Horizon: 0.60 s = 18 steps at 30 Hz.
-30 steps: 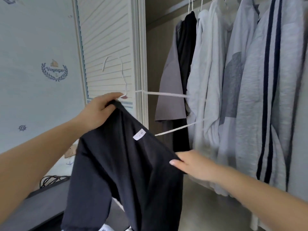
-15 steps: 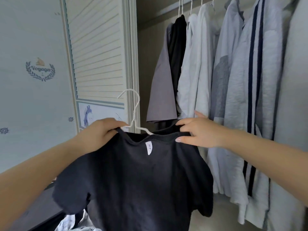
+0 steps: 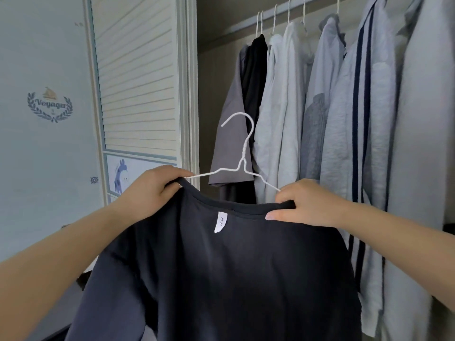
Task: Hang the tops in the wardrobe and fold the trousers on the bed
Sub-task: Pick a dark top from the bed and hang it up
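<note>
We hold a dark top up in front of the open wardrobe, near us & low in the view. A thin white wire hanger sits inside its neck, hook poking up.

Our left hand grips the left side of the collar, fingers curled round cloth & the wire end. Our right hand pinches the right side of the collar, thumb under, fingers over the hem.

The top looks soft & floppy. It sags in the middle & the sleeves hang down. We think it is light, so one hand could carry it. But soft cloth slides on smooth wire, esp. w/ a wide neck like this one. If we tip the hanger, one shoulder may slip off.

The hanger looks thin & bendy, not strong. Best place to hold it, we think, is the twisted bit just under the hook. That keeps it level.

The rail is far & high, top right. Other hung tops fill it, packed close. There is a gap at the left end, next to the grey tee. The hook could go there.

No trousers or bed in view.
</note>
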Motion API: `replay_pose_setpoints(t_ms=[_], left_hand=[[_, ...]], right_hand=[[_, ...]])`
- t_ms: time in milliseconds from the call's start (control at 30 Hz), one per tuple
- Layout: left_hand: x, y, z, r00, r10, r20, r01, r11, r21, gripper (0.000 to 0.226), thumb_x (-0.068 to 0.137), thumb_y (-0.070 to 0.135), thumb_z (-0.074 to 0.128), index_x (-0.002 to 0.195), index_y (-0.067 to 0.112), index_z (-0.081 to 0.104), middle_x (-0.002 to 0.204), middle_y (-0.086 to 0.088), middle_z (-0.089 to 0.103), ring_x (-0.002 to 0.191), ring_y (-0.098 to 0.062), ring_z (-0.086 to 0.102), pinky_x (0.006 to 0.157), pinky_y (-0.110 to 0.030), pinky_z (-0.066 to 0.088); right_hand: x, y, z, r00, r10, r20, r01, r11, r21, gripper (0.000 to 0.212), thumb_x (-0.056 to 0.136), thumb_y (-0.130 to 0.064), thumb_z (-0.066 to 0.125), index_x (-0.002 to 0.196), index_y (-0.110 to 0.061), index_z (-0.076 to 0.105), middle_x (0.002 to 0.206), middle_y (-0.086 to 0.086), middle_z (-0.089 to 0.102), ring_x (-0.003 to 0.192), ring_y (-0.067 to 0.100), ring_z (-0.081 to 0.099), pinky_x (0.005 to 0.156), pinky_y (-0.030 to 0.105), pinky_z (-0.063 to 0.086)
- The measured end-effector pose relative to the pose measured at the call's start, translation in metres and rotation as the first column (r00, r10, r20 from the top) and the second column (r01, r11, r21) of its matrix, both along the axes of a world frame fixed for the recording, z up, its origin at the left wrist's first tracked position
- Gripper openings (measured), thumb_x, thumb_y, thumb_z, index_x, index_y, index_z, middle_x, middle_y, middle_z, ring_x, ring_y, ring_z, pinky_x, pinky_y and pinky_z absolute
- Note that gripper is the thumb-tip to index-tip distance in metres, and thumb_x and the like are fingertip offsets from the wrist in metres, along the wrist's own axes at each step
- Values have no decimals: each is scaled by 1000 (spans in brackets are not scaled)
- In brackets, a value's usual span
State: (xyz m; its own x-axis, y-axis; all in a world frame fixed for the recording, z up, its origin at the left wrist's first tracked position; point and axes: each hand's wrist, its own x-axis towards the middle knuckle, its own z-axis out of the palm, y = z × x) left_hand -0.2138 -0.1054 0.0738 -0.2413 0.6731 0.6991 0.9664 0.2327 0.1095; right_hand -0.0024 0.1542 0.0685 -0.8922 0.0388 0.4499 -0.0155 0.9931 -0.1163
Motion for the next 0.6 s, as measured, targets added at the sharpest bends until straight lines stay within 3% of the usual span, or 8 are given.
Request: replay_pose_setpoints(t_ms=[133,233,300,333,433,500,533,600], left_hand=[[3,7,2,1000,-7,8,7,1000,11,28,93,0,51,113,14,66,97,10,58,93,-11,53,88,-1,27],[-2,4,0,1000,7,-1,-7,1000,9,23,93,-1,51,107,11,66,95,9,59,92,-12,54,88,-3,11],[-8,2,-2,999,11,39,-11,1000,-24,22,94,1,50,107,10,65,97,8,60,93,-14,55,88,-2,15],[-12,1,-3,998,9,69,-6,999,-39,21,95,2,50,106,12,64,98,6,61,94,-15,56,91,-9,19],[-22,4,-4,989,18,150,-5,997,-82,20,95,5,49,101,22,60,98,6,60,96,-14,55,92,-23,28],[-27,11,-2,984,37,177,-27,998,-59,21,96,8,49,103,25,60,101,7,59,97,-12,54,89,-17,28],[-30,16,1,978,42,203,-38,999,-24,23,95,8,50,106,26,60,104,8,59,96,-10,54,88,-15,27],[-31,27,8,957,16,288,-37,997,69,30,94,9,53,112,31,59,109,8,58,93,-6,56,88,-16,33]], right_hand=[[4,-2,1,999,-7,43,6,1000,19,51,71,-72,52,54,-24,50,57,-7,45,55,6,45,76,42,47],[10,-2,1,995,19,102,-20,1000,13,52,73,-72,50,55,-23,51,60,-11,44,58,9,46,68,37,45],[14,-1,3,989,-4,147,3,1000,2,48,76,-67,54,64,-21,61,67,-9,52,64,8,52,67,31,45],[16,1,4,986,-22,162,26,999,-22,45,77,-62,57,69,-19,65,70,-7,56,64,6,53,66,27,44],[23,-2,6,978,-41,204,83,976,-200,36,79,-50,66,71,-15,67,70,-2,58,62,3,53,65,24,42],[24,-5,10,980,47,195,31,926,-376,12,80,-40,70,73,-31,70,73,-12,66,67,0,60,71,21,47],[25,-8,13,978,123,168,-24,870,-493,7,81,-33,72,81,-40,69,85,-13,71,78,-1,65,76,20,50],[28,-8,16,955,278,100,-110,648,-754,41,78,-26,74,110,-49,62,110,-3,71,102,10,67,83,23,52]])
